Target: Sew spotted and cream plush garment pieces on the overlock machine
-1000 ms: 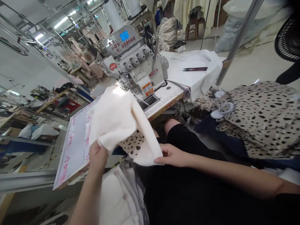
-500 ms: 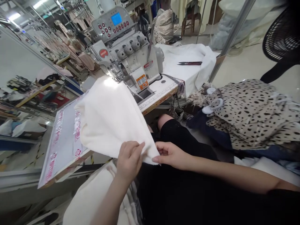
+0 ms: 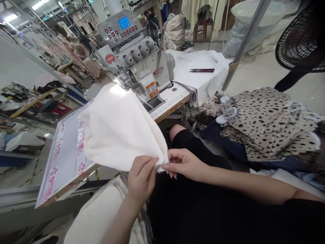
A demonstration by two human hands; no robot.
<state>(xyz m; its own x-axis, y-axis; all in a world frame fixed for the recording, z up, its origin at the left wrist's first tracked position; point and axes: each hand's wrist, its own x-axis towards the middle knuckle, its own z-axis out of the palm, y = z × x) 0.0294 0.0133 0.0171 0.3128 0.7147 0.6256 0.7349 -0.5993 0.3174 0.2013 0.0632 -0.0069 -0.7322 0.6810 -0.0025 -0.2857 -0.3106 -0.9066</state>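
Observation:
A cream piece of fabric (image 3: 119, 132) stretches from under the lit needle area of the sewing machine (image 3: 142, 64) down toward my lap. At its near corner, my left hand (image 3: 142, 174) pinches the edge between thumb and fingers. Just to the right, my right hand (image 3: 186, 163) grips the same corner with thumb and forefinger. Both hands almost touch, and the fabric bunches between them. Its upper end lies at the machine's presser foot, where the stitching parts are partly hidden.
Red-handled thread snips (image 3: 202, 70) rest on white cloth (image 3: 188, 59) right of the machine. Spotted fabric pieces (image 3: 274, 118) are piled at the right, below a black fan (image 3: 299, 44). A plastic-covered table extension (image 3: 67, 145) juts left, above stacked cream pieces (image 3: 96, 210).
My right hand has shifted slightly left, closer to my left hand. The fabric's corner has been gathered in, and its right edge now bows outward in a fold.

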